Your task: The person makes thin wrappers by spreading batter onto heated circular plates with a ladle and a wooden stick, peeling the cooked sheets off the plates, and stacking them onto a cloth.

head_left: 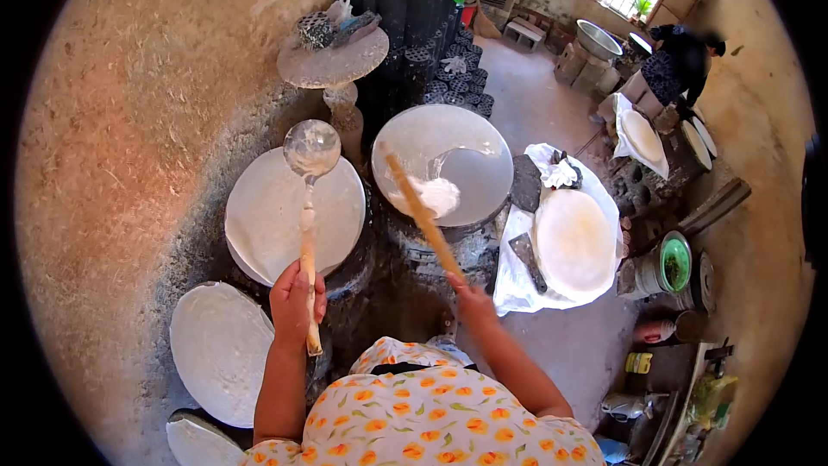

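My left hand (297, 295) is wrapped round the wooden handle of a ladle (311, 148), whose round bowl is raised over the far edge of a pale round lid (297, 207). A wooden stick (421, 214) is in my right hand (474, 304), slanting up and left over a wide round pan (466, 134). White batter (435, 197) lies in the pan below the stick, with a thin curved streak of it further right. Whether the stick's far end touches the pan cannot be told.
Right of the pan, a pale round stack (575, 244) rests on white plastic. Round covers (222, 354) lie at the lower left. Black perforated cylinders (420, 13) stand behind. Another person (677, 66) bends over at the back right. A green basin (675, 261) stands at the right.
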Motion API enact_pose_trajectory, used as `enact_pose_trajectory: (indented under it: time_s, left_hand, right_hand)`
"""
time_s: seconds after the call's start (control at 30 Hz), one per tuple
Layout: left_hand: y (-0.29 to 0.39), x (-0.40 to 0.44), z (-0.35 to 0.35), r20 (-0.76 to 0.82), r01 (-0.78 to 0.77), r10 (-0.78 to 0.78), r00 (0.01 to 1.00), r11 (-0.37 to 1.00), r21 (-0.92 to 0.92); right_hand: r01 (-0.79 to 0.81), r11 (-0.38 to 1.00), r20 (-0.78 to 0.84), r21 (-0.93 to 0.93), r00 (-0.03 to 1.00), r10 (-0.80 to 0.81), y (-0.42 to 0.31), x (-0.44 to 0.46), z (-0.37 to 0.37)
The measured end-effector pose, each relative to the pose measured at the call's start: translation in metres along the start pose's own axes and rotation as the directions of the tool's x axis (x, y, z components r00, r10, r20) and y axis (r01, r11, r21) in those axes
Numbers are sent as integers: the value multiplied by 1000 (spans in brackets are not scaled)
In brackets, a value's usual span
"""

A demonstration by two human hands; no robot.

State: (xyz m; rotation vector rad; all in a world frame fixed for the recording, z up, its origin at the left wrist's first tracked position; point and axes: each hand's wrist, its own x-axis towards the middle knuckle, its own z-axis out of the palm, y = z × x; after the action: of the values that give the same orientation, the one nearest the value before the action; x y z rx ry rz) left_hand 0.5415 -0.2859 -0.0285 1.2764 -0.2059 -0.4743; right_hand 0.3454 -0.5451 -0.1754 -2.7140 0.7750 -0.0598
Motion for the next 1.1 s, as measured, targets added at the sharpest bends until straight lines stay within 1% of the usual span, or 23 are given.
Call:
enact_pose_trajectory:
  time_s: [0.03,0.1,0.17,0.23,0.27,0.33,0.37,0.43,0.57,0.63,0.67,0.73,0.77,0.83,0.87,0.9,0.97,1.0,1.07,1.1]
  left_hand:
    - [0,0,0,-3,-1,1,1000,1000,-7]
    - [-1,-3,-5,10,7,-7,1000,1000,5]
    - [1,1,-5,28,-3,3,1000,1000,17]
    - [1,-1,-3,-23,6,-5,1000,1000,29]
    - [-1,-1,-1,-20,8,-7,1000,1000,30]
    - [-5,1,1,-26,10,-9,1000,1000,29]
    - [-7,2,3,-21,10,-9,1000,1000,30]
    - [-12,3,8,-3,28,-28,1000,1000,0]
    - [-9,5,30,7,51,-51,999,998,28]
    - [-8,6,43,-31,55,-55,998,998,14]
    - [-9,6,47,-25,56,-56,998,998,19]
    - [-11,8,53,-9,34,-33,999,999,37]
    - [-12,8,55,-6,35,-35,999,998,44]
    - [-14,9,59,-7,40,-40,999,998,48]
    - [-14,10,63,-8,43,-43,999,997,60]
    - [-14,10,66,-14,39,-39,999,998,50]
    - [-16,11,70,-14,38,-37,999,998,41]
    - [-17,11,71,-5,26,-26,1000,999,35]
    - [-20,10,73,2,21,-22,1000,999,34]
    - [-22,12,74,7,21,-21,1000,999,40]
  right_hand:
    - [-1,1000,-4,-1,1000,1,-11,8,-1]
    - [-38,998,149,50,988,30,-26,14,-7]
    - [-56,997,131,51,990,49,-12,1,-9]
    - [-124,992,109,18,987,121,12,-23,-17]
    - [-128,992,109,18,986,125,21,-33,-22]
    - [-247,968,133,-43,959,251,37,-48,-32]
    - [-251,967,130,-42,958,255,45,-52,-31]
    - [-290,955,63,-55,954,293,57,-56,-31]
    - [-315,949,35,-4,949,315,73,-41,-37]
    - [-307,942,12,132,951,309,79,-29,-45]
    - [-313,940,11,137,949,314,84,-25,-43]
    - [-149,888,-134,435,965,227,92,-11,-37]
    - [-152,884,-133,441,964,232,93,-14,-33]
    - [-259,806,108,532,965,239,87,-20,-33]
    - [86,922,-32,376,996,-80,99,-36,-23]
    - [82,920,-31,382,997,-76,104,-43,-27]
    - [-105,979,68,173,993,95,111,-55,-42]
    - [-108,979,69,175,993,97,117,-52,-44]
    - [-168,979,25,117,986,166,130,-33,-48]
    - [-158,987,-43,39,986,160,134,-18,-45]
